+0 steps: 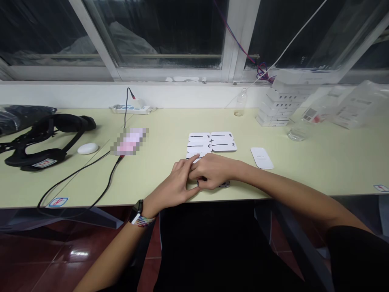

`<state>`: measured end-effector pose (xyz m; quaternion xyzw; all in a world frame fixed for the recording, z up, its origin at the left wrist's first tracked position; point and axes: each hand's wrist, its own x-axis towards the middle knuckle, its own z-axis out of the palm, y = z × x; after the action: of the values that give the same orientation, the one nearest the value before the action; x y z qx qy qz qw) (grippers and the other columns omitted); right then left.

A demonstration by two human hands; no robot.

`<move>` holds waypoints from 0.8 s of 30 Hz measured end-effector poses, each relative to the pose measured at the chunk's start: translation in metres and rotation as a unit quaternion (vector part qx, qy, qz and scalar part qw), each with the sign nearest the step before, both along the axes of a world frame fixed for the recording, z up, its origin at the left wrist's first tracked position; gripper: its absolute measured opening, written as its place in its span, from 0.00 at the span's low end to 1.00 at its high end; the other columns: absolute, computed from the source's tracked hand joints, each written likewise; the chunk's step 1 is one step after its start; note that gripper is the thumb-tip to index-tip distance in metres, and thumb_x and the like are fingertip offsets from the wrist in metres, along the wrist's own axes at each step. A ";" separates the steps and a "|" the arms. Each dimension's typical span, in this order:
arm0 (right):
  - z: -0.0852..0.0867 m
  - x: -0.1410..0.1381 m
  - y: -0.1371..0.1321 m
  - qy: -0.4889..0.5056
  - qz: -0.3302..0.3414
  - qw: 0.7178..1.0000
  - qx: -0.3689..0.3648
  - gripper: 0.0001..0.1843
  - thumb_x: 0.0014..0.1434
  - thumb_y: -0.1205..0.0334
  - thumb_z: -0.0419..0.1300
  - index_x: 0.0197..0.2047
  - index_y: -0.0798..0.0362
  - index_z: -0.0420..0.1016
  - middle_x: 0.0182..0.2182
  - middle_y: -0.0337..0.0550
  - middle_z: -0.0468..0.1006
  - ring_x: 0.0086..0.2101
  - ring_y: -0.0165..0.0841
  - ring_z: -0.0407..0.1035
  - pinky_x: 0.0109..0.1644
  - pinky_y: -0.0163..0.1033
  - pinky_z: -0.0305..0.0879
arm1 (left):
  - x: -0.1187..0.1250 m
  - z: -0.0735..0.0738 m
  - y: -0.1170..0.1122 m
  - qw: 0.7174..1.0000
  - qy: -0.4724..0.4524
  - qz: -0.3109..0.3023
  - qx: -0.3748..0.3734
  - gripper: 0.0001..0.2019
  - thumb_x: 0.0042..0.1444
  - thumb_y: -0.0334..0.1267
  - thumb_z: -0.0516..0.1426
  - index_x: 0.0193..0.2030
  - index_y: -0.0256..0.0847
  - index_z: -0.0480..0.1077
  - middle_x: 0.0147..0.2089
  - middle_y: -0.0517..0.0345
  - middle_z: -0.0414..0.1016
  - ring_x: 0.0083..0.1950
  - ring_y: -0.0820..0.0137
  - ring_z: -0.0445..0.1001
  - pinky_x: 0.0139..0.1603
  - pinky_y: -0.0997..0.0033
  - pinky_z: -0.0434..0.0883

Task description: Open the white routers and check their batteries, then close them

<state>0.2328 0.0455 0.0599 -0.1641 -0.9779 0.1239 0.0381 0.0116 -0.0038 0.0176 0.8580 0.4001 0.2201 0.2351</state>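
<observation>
My left hand [176,182] rests near the table's front edge, its index finger and thumb stretched apart and touching the side of my right hand. My right hand [211,170] is curled closed beside it, knuckles up; what its fingers hold, if anything, is hidden. Under and behind the hands lie white round-cornered cards [223,145] with black line marks, set in a two-column block. A dark-patterned edge of another item [225,184] shows below my right hand. To the right, a single white card [261,158] lies apart.
At left are a black headset [45,158], a white oval object [88,148], a blurred-out pink object [129,142] and a black cable [109,184]. A power strip [133,109] sits by the wall. White boxes [275,107], a glass bottle [240,104] and clear plastic bottles [299,132] stand back right.
</observation>
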 end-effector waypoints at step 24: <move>-0.014 0.041 -0.013 0.111 -0.029 0.990 0.086 0.10 0.72 0.54 0.65 0.47 0.51 0.82 0.45 0.48 0.78 0.39 0.37 0.70 0.43 0.43 0.65 | -0.001 -0.001 -0.001 1.000 -0.003 0.003 -0.015 0.47 0.71 0.54 0.64 0.86 0.60 0.40 0.72 0.45 0.65 0.74 0.46 0.65 0.75 0.40 0.68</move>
<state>0.2739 0.0322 0.0458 -0.1739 -0.9695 0.0552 0.1636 0.0101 -0.0047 0.0166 0.8526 0.4054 0.2174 0.2481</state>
